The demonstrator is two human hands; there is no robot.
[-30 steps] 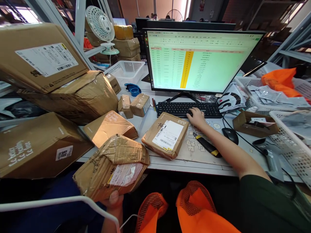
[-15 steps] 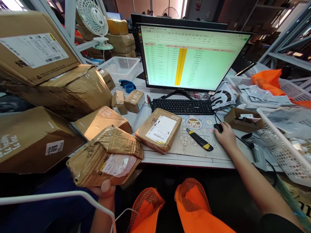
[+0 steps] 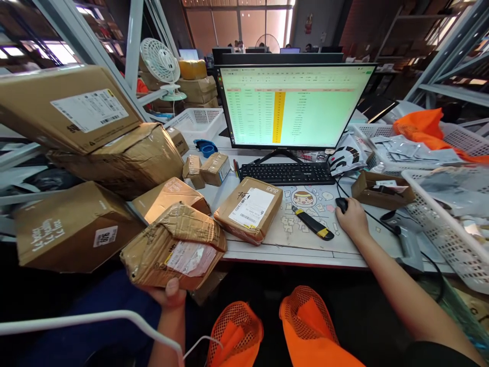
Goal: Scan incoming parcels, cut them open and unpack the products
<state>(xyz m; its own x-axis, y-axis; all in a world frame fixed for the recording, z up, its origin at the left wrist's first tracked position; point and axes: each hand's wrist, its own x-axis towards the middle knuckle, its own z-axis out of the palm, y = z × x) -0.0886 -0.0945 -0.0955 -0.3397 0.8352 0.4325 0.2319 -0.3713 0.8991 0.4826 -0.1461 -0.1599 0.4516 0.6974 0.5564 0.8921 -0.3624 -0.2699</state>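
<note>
My left hand (image 3: 170,295) grips a crumpled, taped cardboard box (image 3: 153,251) from below, at the desk's front edge on the left. Its thumb shows against the box; the other fingers are hidden underneath. A torn white label is on the box's side. On the right, my right hand (image 3: 352,216) is wrapped over a black computer mouse (image 3: 341,204) on the printed desk mat (image 3: 301,197). Left of that hand lies a black and yellow utility knife (image 3: 313,224). Between my hands, a labelled cardboard box (image 3: 250,208) lies flat on the desk.
A lit monitor (image 3: 290,107) with a spreadsheet stands behind a black keyboard (image 3: 286,173). Large cartons (image 3: 76,224) are stacked at left, near a small fan (image 3: 160,61). White plastic baskets (image 3: 446,224) and an open small box (image 3: 362,188) stand at right.
The view has shifted slightly up and left, so the scene sits lower and further right on the left side. Both hands keep their holds on the box and the mouse.
</note>
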